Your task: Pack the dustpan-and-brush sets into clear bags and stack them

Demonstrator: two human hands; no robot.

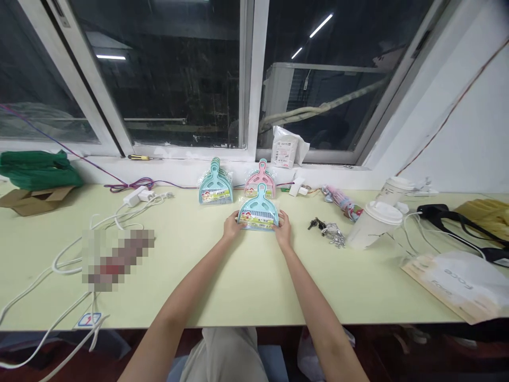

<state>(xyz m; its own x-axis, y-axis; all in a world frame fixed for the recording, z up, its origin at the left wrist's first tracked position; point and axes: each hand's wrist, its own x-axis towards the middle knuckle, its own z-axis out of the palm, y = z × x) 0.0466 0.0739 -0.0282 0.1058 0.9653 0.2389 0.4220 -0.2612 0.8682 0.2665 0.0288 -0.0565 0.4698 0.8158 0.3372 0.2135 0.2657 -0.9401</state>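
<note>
A light-blue mini dustpan-and-brush set (260, 206) in clear wrapping stands upright on the table, handle up. My left hand (233, 226) grips its left edge, and my right hand (282, 228) grips the right edge. Both hands are closed on it near the bottom corners. Just behind, a pink dustpan set (262, 175) leans at the windowsill wall, partly hidden by the blue one. To the left of that, several teal dustpan sets (215, 183) lean one behind another, also in clear wrapping.
Right of my hands lie keys (334, 233), a folded umbrella (342, 201) and a white lidded cup (374, 225). White cables and a charger (135, 196) spread over the left side of the table (246, 286). A white package (285, 148) rests on the sill.
</note>
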